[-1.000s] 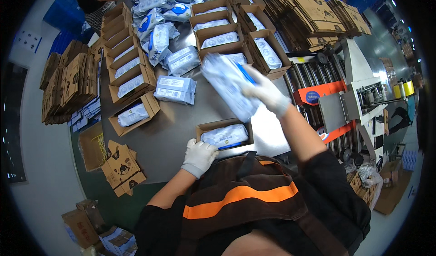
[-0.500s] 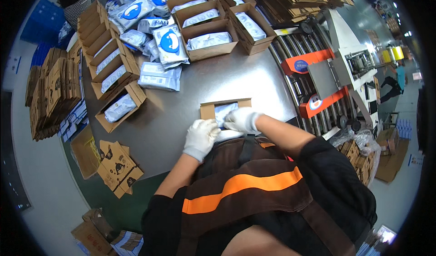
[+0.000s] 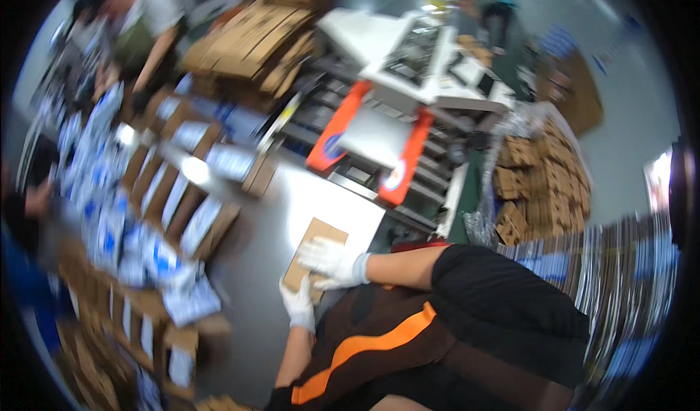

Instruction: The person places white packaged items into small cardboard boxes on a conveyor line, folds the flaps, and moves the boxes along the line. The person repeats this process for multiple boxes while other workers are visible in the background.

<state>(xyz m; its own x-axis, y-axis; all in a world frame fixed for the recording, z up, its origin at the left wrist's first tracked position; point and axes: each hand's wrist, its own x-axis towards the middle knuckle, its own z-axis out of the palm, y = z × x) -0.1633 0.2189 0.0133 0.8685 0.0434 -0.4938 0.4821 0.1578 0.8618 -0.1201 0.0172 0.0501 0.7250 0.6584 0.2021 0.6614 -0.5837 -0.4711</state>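
Note:
A small brown cardboard box [image 3: 324, 231] lies on the metal table in front of me, its top flaps folded over so its contents are hidden. My right hand [image 3: 332, 261], in a white glove, rests across the top with its fingers laid out flat. Around the box's near left edge, my left hand [image 3: 297, 305], also gloved in white, grips the cardboard. Motion blur softens the fingertips of both hands.
Beyond the metal table [image 3: 259, 265] stands a roller conveyor machine with orange side guides [image 3: 341, 128]. Open boxes holding white packets [image 3: 200, 225] and a heap of blue-and-white packets [image 3: 117, 229] sit at left. Wrapped cartons [image 3: 547, 177] stand right. A person [image 3: 149, 28] works at far left.
My view has swung right toward the conveyor. The box, open with a packet showing before, now has its top covered. My right hand has come to lie over it.

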